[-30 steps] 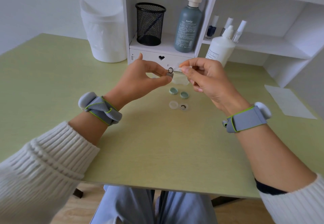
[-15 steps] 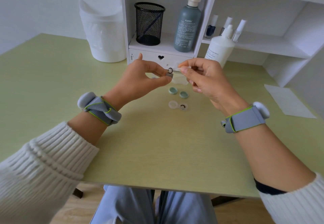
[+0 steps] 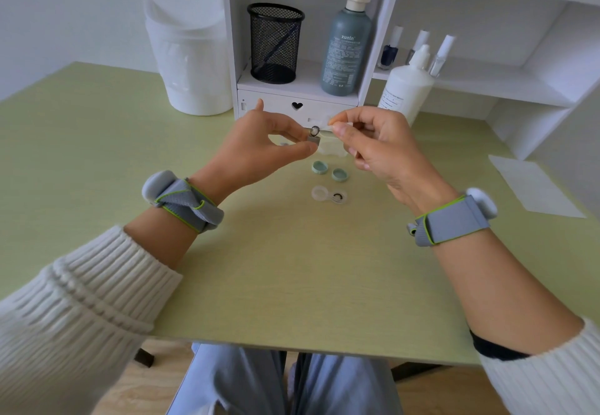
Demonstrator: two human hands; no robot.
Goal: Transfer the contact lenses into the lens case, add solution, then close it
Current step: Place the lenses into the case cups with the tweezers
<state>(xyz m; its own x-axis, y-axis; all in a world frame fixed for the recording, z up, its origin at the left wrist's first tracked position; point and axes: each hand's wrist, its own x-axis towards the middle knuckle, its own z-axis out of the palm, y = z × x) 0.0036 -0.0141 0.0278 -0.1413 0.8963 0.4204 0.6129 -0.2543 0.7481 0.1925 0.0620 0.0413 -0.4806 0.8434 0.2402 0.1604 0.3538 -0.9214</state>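
One green table [image 3: 292, 284] carries one white shelf unit [image 3: 302, 102], one white bin [image 3: 188, 57] and one solution bottle [image 3: 406, 89]. Above it the left hand [image 3: 259, 148] pinches one small grey lens pack [image 3: 313, 140] between thumb and forefinger, one dark-ringed lens [image 3: 315, 129] at its top. The right hand [image 3: 383, 148] pinches a pale strip [image 3: 319, 121] just beside that lens. Nearer lie one clear lens case [image 3: 319, 193], a second lens [image 3: 339, 197] in its right-side well, and two green caps [image 3: 319, 167], apart from it.

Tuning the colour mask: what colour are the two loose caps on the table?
Pale mint green; the caps show best in the head view.
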